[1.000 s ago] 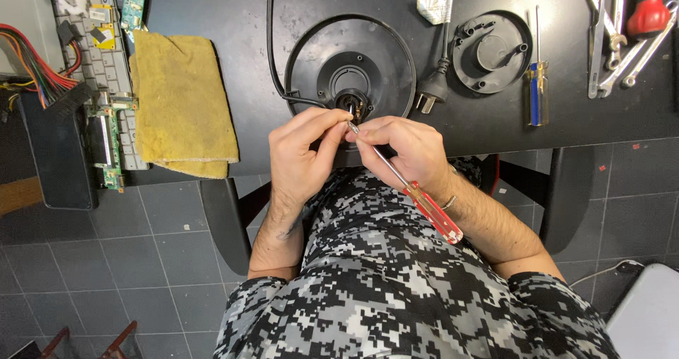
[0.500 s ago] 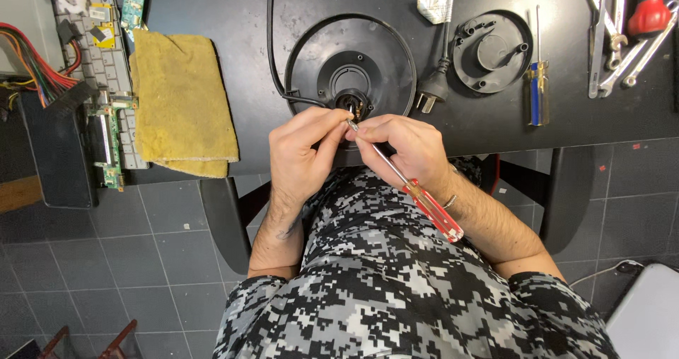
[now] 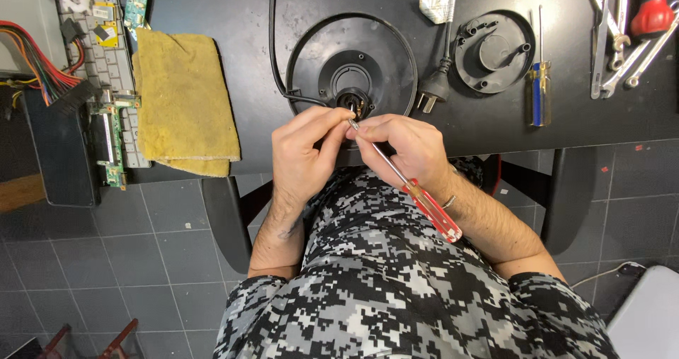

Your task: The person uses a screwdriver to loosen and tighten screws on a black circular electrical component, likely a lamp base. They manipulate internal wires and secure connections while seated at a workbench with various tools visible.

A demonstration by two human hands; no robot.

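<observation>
A round black appliance base (image 3: 382, 51) lies on the dark table (image 3: 233, 19), with a black power cord (image 3: 274, 41) looped around it. My right hand (image 3: 410, 150) grips a screwdriver with a red see-through handle (image 3: 433, 210); its metal tip points at the connector in the base's centre (image 3: 353, 104). My left hand (image 3: 308, 154) pinches at the same spot, fingertips touching the screwdriver's tip. What the fingers hold there is too small to tell.
A yellow cloth (image 3: 182, 104) lies left of the base. Circuit boards and a keyboard (image 3: 106, 83) sit at the far left. A black round cover (image 3: 495, 51), a plug (image 3: 431, 94), a blue-and-yellow screwdriver (image 3: 540, 90) and wrenches (image 3: 622, 41) lie to the right.
</observation>
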